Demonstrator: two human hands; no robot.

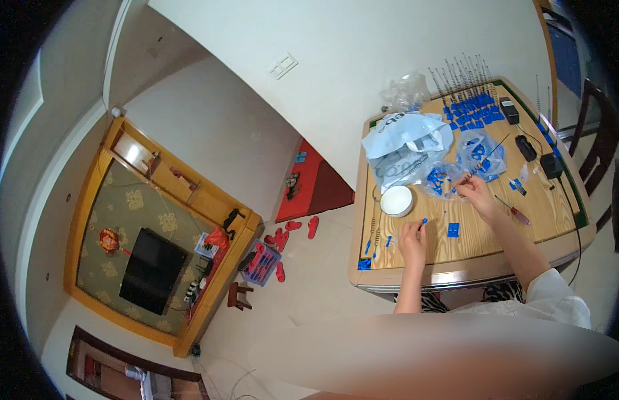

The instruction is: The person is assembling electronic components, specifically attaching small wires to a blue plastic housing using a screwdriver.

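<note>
My left hand [412, 245] pinches a small blue plastic piece [424, 221] just above the wooden table, close to its near edge. Farther right and forward, my right hand [477, 197] has its fingers closed on a thin dark rod with a coiled spring part [483, 161], which slants up and away to the right. Under and beyond that hand lie clear bags of blue parts [481, 148]. A blue square piece [453, 230] rests between my two forearms. The white round bowl [396, 201] stands just beyond my left hand.
Rows of blue bases with upright springs [471, 110] fill the far table side. Plastic bags [406, 143] lie at the left. A screwdriver [519, 215], black adapters [551, 166] and a cord are on the right. Loose springs [375, 227] lie near the left edge.
</note>
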